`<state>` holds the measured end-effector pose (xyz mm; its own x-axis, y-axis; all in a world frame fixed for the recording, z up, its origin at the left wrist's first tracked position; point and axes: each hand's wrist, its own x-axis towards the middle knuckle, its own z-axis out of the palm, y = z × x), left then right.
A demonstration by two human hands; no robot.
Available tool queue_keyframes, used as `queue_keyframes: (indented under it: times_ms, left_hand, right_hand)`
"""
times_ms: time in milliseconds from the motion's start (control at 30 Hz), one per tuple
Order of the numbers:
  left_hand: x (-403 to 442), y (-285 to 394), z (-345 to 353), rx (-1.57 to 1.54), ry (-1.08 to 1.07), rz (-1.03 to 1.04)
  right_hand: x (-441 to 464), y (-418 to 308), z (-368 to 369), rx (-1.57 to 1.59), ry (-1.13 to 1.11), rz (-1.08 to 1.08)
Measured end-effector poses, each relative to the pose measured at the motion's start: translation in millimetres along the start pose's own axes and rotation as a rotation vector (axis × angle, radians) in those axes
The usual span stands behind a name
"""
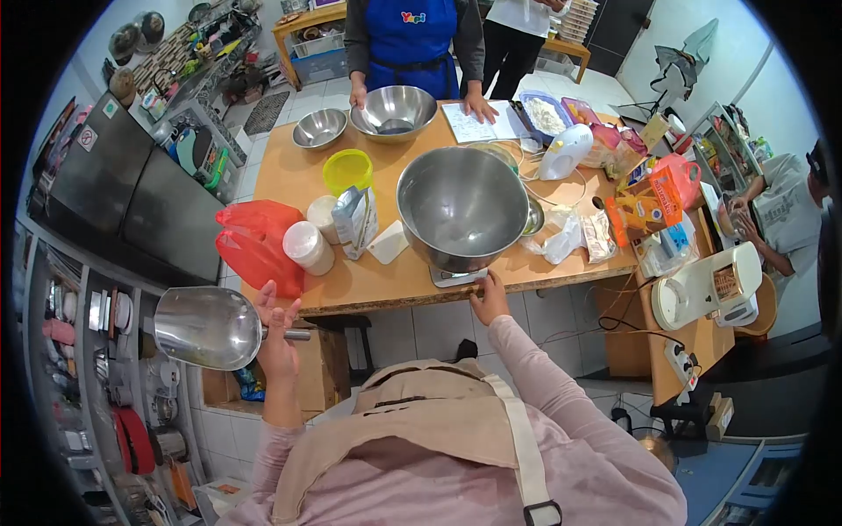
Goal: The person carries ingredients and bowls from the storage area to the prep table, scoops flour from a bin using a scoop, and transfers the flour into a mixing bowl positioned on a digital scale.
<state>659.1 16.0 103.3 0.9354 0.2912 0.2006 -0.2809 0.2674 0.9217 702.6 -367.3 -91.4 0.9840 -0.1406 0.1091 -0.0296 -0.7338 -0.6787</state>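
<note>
Landmark: large deep silver steel mixing bowl (462, 206), upright on a flat white kitchen scale (449, 279) by the near edge of the light-brown wooden table (377, 289).
Scoop: shiny rounded metal scoop (209, 328), left of the mixing bowl and nearer the wearer, off the table edge.
Left hand (278, 340): closed on the scoop's handle; exact finger wrap hard to see.
Right hand (491, 300): just below the mixing bowl, fingertips at the scale's near edge; can't tell if they pinch it.
Hands: well apart.
Jars: two round white plastic jars (308, 248), left of the mixing bowl, next to a red plastic bag (254, 244).
Tub: round yellow plastic tub (348, 170), left of the mixing bowl and farther back.
Mixer: white electric hand mixer (566, 152), right of the mixing bowl.
Co-worker: person in blue apron (412, 48), beyond the mixing bowl; one hand on a wide silver steel bowl (394, 112), other on white papers (469, 124).
</note>
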Motion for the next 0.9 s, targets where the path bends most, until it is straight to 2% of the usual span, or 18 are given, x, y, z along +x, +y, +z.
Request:
queue_keyframes:
  times_ms: [133, 167, 367, 467, 667, 767, 900]
  left_hand:
    - [1.0, 1.2, 6.2, -0.012, -0.036, -0.013]
    - [0.5, 1.0, 7.5, -0.025, -0.04, -0.008]
    - [-8.4, -1.9, 7.0, -0.01, -0.06, 0.008]
    - [-13.6, -1.5, 2.2, 0.023, -0.093, 0.015]
    - [-19.6, 3.8, 0.0, 0.015, -0.063, 0.018]
    - [-20.3, 5.2, 0.8, 0.023, -0.069, 0.029]
    - [-21.6, 3.1, 1.7, 0.014, -0.083, 0.038]
  right_hand:
    - [-3.8, 5.4, 6.3, -0.031, -0.008, -0.014]
    - [-1.2, 6.7, 8.2, 0.15, -0.045, 0.076]
    - [-4.5, 2.2, 4.7, 0.044, -0.036, 0.012]
    - [-5.1, -8.3, -4.6, 0.096, -0.078, 0.086]
    - [-7.8, -3.5, 4.6, 0.126, -0.021, 0.057]
    - [-9.6, -0.6, 10.5, 0.009, 0.017, -0.008]
    - [-14.4, -11.1, 4.0, -0.012, 0.071, 0.04]
